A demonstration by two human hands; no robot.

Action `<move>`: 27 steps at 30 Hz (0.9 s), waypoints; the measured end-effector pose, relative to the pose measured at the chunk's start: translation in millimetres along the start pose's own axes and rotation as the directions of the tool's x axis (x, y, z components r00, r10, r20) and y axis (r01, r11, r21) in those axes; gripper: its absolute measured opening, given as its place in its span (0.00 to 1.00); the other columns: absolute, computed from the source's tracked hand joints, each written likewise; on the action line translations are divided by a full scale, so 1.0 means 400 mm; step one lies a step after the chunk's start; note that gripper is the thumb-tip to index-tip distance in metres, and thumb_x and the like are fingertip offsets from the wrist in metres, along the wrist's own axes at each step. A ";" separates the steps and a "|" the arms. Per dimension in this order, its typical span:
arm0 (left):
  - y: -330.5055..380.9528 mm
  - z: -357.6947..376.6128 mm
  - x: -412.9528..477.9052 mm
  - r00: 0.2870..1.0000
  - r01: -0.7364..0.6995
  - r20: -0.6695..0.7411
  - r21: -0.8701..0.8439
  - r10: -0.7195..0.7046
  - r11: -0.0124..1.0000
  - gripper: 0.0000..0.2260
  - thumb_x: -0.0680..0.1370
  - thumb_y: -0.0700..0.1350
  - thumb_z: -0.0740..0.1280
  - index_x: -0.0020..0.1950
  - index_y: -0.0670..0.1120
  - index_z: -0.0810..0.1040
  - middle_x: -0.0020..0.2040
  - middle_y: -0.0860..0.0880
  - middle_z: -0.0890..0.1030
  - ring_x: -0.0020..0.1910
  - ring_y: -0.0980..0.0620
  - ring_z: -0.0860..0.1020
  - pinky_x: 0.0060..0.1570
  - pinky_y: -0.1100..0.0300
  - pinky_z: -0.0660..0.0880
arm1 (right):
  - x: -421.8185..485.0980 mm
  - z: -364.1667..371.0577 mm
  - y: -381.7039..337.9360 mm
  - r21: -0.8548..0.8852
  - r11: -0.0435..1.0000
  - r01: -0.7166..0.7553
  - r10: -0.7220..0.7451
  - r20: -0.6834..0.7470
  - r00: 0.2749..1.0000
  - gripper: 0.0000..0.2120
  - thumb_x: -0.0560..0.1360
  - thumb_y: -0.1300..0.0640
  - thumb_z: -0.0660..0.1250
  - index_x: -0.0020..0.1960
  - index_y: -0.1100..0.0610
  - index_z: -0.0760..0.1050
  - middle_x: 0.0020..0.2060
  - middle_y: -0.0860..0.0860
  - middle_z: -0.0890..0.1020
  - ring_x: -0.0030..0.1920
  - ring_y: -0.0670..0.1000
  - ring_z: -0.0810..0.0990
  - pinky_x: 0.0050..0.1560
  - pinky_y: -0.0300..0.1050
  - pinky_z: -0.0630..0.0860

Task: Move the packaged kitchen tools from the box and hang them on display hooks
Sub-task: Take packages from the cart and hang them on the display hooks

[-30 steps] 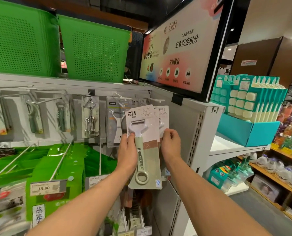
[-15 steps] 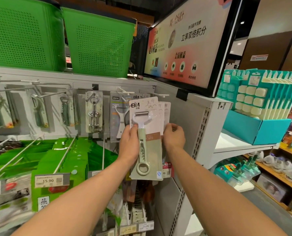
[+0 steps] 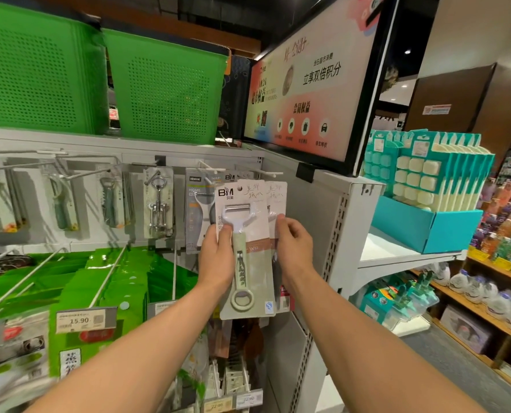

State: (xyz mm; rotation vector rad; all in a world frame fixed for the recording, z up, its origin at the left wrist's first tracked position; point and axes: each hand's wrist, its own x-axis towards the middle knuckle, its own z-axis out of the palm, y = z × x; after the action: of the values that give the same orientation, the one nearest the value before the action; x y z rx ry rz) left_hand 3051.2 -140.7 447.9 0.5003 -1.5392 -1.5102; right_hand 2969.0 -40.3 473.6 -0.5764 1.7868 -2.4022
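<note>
A carded peeler pack point(image 3: 248, 263), pale green handle on a white and beige card, is held upright in front of the hook wall. My left hand point(image 3: 218, 257) grips its left edge, thumb over the handle. My right hand point(image 3: 293, 245) pinches the right edge, where a second identical pack point(image 3: 278, 195) sits just behind. The card tops are level with a white display hook point(image 3: 266, 173) at the wall's right end. More packaged tools hang to the left: a grey peeler pack point(image 3: 197, 204) and a corkscrew pack point(image 3: 158, 204). The box is not in view.
Two green perforated baskets point(image 3: 165, 84) stand on the shelf top. Long hooks with green bags point(image 3: 105, 281) jut out below left. A framed poster point(image 3: 314, 79) leans above the white upright point(image 3: 334, 234). A teal display box point(image 3: 427, 228) sits on the shelf to the right.
Both hands have lifted the peeler packs slightly up toward the hooks. The fingers of my right hand have shifted on the card's right edge.
</note>
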 end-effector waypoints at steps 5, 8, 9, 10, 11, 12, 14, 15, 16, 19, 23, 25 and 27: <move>0.002 0.003 0.000 1.000 0.007 -0.013 0.026 -0.006 1.000 0.11 0.87 0.49 0.57 0.57 0.47 0.78 0.49 0.52 0.82 0.49 0.58 0.78 0.44 0.61 0.70 | 0.016 -0.012 0.012 -0.039 0.999 0.015 -0.018 -0.074 0.997 0.13 0.86 0.54 0.63 0.55 0.64 0.79 0.45 0.52 0.86 0.35 0.39 0.83 0.34 0.30 0.76; -0.001 0.005 0.007 1.000 0.009 -0.009 0.038 -0.009 0.999 0.12 0.87 0.50 0.57 0.56 0.46 0.78 0.48 0.51 0.81 0.49 0.56 0.78 0.42 0.60 0.68 | 0.034 -0.009 0.017 -0.048 0.999 0.013 -0.016 -0.081 0.997 0.13 0.85 0.53 0.63 0.55 0.62 0.80 0.46 0.54 0.86 0.38 0.42 0.83 0.35 0.32 0.76; -0.002 0.005 0.011 1.000 0.011 -0.009 0.047 -0.010 0.999 0.12 0.87 0.50 0.57 0.56 0.46 0.78 0.48 0.51 0.81 0.49 0.56 0.78 0.42 0.60 0.68 | 0.043 -0.006 0.018 -0.054 0.998 0.013 -0.018 -0.090 0.996 0.13 0.85 0.52 0.63 0.54 0.61 0.80 0.46 0.55 0.86 0.40 0.44 0.83 0.36 0.33 0.77; -0.002 0.004 0.015 1.000 0.012 -0.010 0.053 -0.011 0.999 0.12 0.87 0.50 0.56 0.56 0.46 0.77 0.48 0.51 0.81 0.49 0.57 0.78 0.42 0.60 0.68 | 0.051 -0.003 0.020 -0.063 0.998 0.008 -0.014 -0.101 0.995 0.13 0.85 0.51 0.63 0.53 0.61 0.81 0.46 0.56 0.86 0.41 0.47 0.83 0.37 0.35 0.78; -0.007 0.006 0.022 1.000 0.014 -0.007 0.055 -0.014 0.998 0.12 0.87 0.50 0.56 0.57 0.46 0.78 0.49 0.51 0.81 0.49 0.57 0.78 0.43 0.60 0.68 | 0.060 -0.001 0.025 -0.067 0.998 0.002 -0.010 -0.117 0.993 0.13 0.85 0.51 0.64 0.52 0.60 0.81 0.46 0.57 0.86 0.42 0.49 0.83 0.40 0.38 0.80; -0.013 0.004 0.027 1.000 0.018 -0.004 0.058 -0.018 0.998 0.13 0.87 0.50 0.56 0.57 0.46 0.78 0.49 0.51 0.82 0.50 0.56 0.78 0.43 0.60 0.69 | 0.065 0.001 0.029 -0.076 0.997 -0.001 -0.009 -0.130 0.992 0.13 0.84 0.50 0.64 0.51 0.58 0.81 0.45 0.56 0.87 0.43 0.51 0.84 0.43 0.43 0.82; -0.024 0.001 0.034 1.000 0.024 -0.006 0.057 -0.024 0.998 0.13 0.87 0.51 0.56 0.57 0.47 0.78 0.50 0.50 0.82 0.51 0.54 0.79 0.45 0.60 0.70 | 0.072 0.005 0.042 -0.105 0.994 -0.013 -0.003 -0.142 0.990 0.12 0.84 0.48 0.65 0.49 0.55 0.82 0.43 0.54 0.87 0.46 0.55 0.86 0.50 0.52 0.84; -0.028 0.000 0.035 1.000 0.026 -0.007 0.055 -0.025 0.998 0.13 0.87 0.51 0.56 0.56 0.47 0.78 0.50 0.50 0.82 0.52 0.54 0.79 0.46 0.59 0.70 | 0.076 0.006 0.048 -0.117 0.993 -0.018 0.001 -0.146 0.989 0.11 0.83 0.48 0.65 0.49 0.54 0.82 0.43 0.53 0.87 0.47 0.56 0.86 0.53 0.54 0.84; -0.033 -0.001 0.036 1.000 0.027 -0.011 0.056 -0.026 0.998 0.13 0.87 0.51 0.56 0.56 0.47 0.78 0.50 0.50 0.82 0.51 0.54 0.79 0.46 0.59 0.70 | 0.080 0.009 0.049 -0.133 0.991 -0.023 0.002 -0.150 0.989 0.10 0.83 0.49 0.65 0.50 0.53 0.82 0.44 0.52 0.87 0.47 0.55 0.86 0.54 0.55 0.84; -0.032 0.000 0.037 1.000 0.017 -0.013 0.069 -0.016 0.997 0.11 0.87 0.51 0.56 0.56 0.49 0.76 0.48 0.54 0.81 0.49 0.59 0.77 0.44 0.61 0.69 | 0.093 0.015 0.044 -0.240 0.970 -0.022 -0.020 -0.174 0.984 0.07 0.83 0.49 0.65 0.52 0.51 0.80 0.47 0.49 0.85 0.47 0.51 0.84 0.51 0.50 0.82; -0.033 0.003 0.054 1.000 -0.010 -0.007 0.110 0.011 0.994 0.09 0.87 0.52 0.57 0.51 0.55 0.75 0.49 0.55 0.81 0.49 0.59 0.77 0.49 0.57 0.72 | 0.114 0.017 0.044 -0.247 0.969 -0.033 -0.011 -0.175 0.985 0.08 0.83 0.50 0.65 0.61 0.50 0.77 0.48 0.50 0.84 0.47 0.48 0.82 0.48 0.46 0.79; -0.031 0.004 0.061 1.000 -0.020 0.003 0.113 0.020 0.993 0.10 0.87 0.51 0.57 0.52 0.55 0.75 0.49 0.55 0.81 0.49 0.58 0.77 0.47 0.60 0.71 | 0.127 0.017 0.048 -0.245 0.968 -0.053 0.011 -0.169 0.986 0.10 0.83 0.50 0.66 0.63 0.49 0.78 0.47 0.49 0.84 0.49 0.50 0.82 0.56 0.49 0.79; -0.029 0.007 0.061 0.999 -0.032 0.033 0.112 0.029 0.993 0.10 0.88 0.51 0.56 0.56 0.52 0.76 0.49 0.56 0.80 0.48 0.61 0.77 0.42 0.68 0.69 | 0.139 0.014 0.052 -0.272 0.960 -0.064 0.019 -0.166 0.986 0.09 0.82 0.50 0.67 0.60 0.51 0.79 0.48 0.48 0.84 0.49 0.49 0.82 0.57 0.49 0.79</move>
State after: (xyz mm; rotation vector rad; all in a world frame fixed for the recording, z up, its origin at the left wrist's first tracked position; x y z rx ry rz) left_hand 3032.7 -160.6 445.1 0.5174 -1.6554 -1.4196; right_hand 2916.7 -68.2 469.1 -0.3693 2.2006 -2.2440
